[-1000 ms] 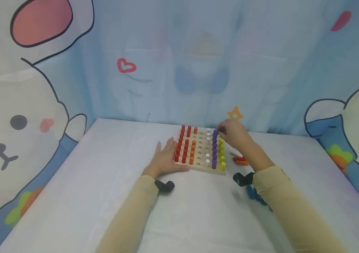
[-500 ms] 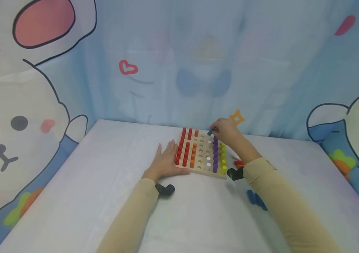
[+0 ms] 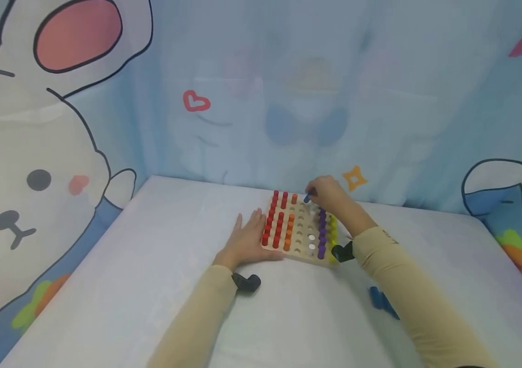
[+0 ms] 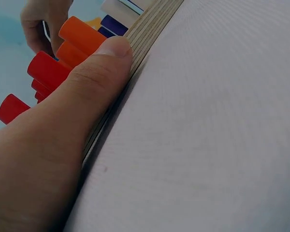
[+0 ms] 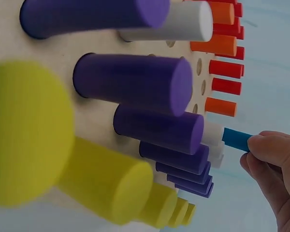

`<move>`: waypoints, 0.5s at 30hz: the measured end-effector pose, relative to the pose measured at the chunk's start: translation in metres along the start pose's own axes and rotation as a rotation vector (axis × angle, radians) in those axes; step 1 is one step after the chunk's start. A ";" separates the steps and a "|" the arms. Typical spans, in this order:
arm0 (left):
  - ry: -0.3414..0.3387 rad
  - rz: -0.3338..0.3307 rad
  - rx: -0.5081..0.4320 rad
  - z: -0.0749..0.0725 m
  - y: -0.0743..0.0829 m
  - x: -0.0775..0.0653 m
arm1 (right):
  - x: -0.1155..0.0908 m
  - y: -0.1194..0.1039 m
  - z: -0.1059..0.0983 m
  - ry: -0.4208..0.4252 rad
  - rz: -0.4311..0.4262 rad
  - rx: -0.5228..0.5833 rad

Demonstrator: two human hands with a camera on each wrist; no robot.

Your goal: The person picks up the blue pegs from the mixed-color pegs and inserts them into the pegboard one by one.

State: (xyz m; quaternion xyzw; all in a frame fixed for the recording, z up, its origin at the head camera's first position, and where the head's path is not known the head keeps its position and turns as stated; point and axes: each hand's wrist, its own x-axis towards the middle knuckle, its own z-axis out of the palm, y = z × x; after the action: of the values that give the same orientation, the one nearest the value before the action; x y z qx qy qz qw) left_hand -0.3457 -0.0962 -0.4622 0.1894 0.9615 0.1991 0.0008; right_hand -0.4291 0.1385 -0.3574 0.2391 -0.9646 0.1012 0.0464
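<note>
A wooden pegboard (image 3: 305, 258) lies on the table, with red, orange, white, purple and yellow pegs standing in rows. Between the orange pegs (image 3: 290, 233) and the white pegs (image 3: 312, 249) runs a row of bare holes. My right hand (image 3: 333, 197) pinches a blue peg (image 5: 237, 139) between thumb and fingers over the board's far edge, at the end of that row. My left hand (image 3: 248, 241) rests against the board's left side with fingers extended. In the left wrist view, its thumb (image 4: 99, 70) lies along the front edge.
Several blue pegs (image 3: 376, 297) lie loose on the white tabletop (image 3: 307, 317) by the right forearm, partly covered by the sleeve. A printed curtain (image 3: 251, 143) hangs right behind the table's far edge.
My right hand has moved left with the blue peg, from the purple row to the row of bare holes. The left hand stays at the board. The head view has shifted slightly.
</note>
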 end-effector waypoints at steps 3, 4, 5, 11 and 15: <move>0.002 0.006 -0.002 -0.001 0.003 0.001 | 0.003 0.004 0.000 -0.008 -0.010 -0.035; 0.003 0.008 -0.002 -0.001 0.004 0.001 | 0.005 0.005 0.000 -0.015 -0.007 -0.044; 0.004 0.009 -0.004 -0.002 0.005 0.001 | 0.006 0.006 0.000 -0.022 0.001 -0.046; -0.005 -0.006 0.001 -0.002 0.003 0.001 | 0.018 0.008 0.000 -0.065 0.017 -0.055; -0.014 -0.020 0.008 -0.002 0.000 0.000 | 0.023 0.006 0.002 -0.093 -0.008 -0.046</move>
State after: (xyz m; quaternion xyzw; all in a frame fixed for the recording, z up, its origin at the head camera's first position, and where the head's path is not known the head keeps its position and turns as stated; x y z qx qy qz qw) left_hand -0.3464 -0.0972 -0.4606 0.1812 0.9641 0.1940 0.0087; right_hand -0.4519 0.1327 -0.3573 0.2461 -0.9669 0.0675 0.0075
